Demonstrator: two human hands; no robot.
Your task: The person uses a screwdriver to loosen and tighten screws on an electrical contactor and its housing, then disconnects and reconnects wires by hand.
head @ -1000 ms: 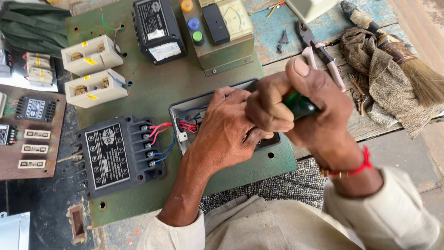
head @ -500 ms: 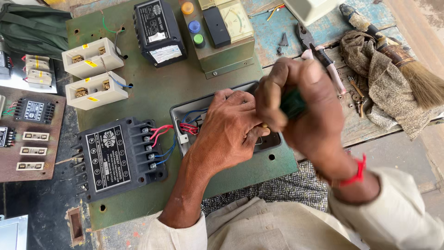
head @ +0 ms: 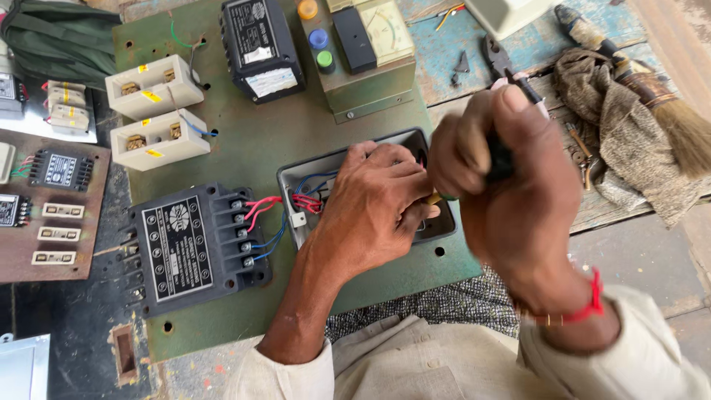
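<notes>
My right hand (head: 511,185) is closed around a dark screwdriver handle (head: 499,158), held above a grey open box (head: 300,178) mounted on a green metal panel (head: 252,141). My left hand (head: 374,207) rests inside the box, fingers pinched near the screwdriver's yellowish shaft (head: 432,198). Red and blue wires (head: 307,194) run into the box from a black terminal block (head: 196,248). The screwdriver tip and most of the box's inside are hidden by my hands.
On the panel sit two white fuse holders (head: 152,111), a black module (head: 261,46) and a box with coloured buttons and a meter (head: 359,44). Pliers (head: 507,67), a rag (head: 622,133) and a brush (head: 659,104) lie at the right. Small components lie on a brown board (head: 44,207) at the left.
My right hand has turned and shifted slightly lower over the box while gripping the screwdriver. My left hand stays in the box.
</notes>
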